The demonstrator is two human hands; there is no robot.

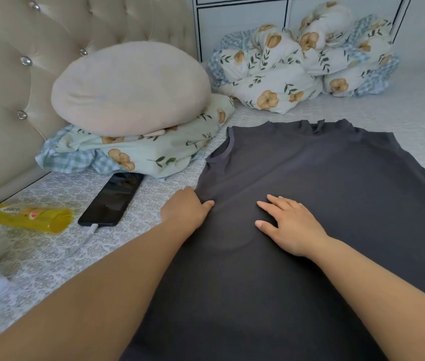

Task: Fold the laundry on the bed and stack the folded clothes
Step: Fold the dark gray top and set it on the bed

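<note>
Item: dark grey sleeveless cotton shirt (pixel 323 191), flat on bed (pixel 50 256); your left hand (pixel 188 208) pinches its edge, right hand (pixel 292 225) flat, relaxed on it.

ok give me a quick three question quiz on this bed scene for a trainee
1. True or false: the dark grey sleeveless top lies spread flat on the patterned bedsheet, not yet folded.
2. Which hand grips the top's side edge: A) left hand B) right hand C) neither?
3. Fill in: the black smartphone lies between the top and the yellow plastic ____.

Key: 1 true. 2 A; the right hand rests flat on the fabric with fingers spread. 3 bottle.
</note>
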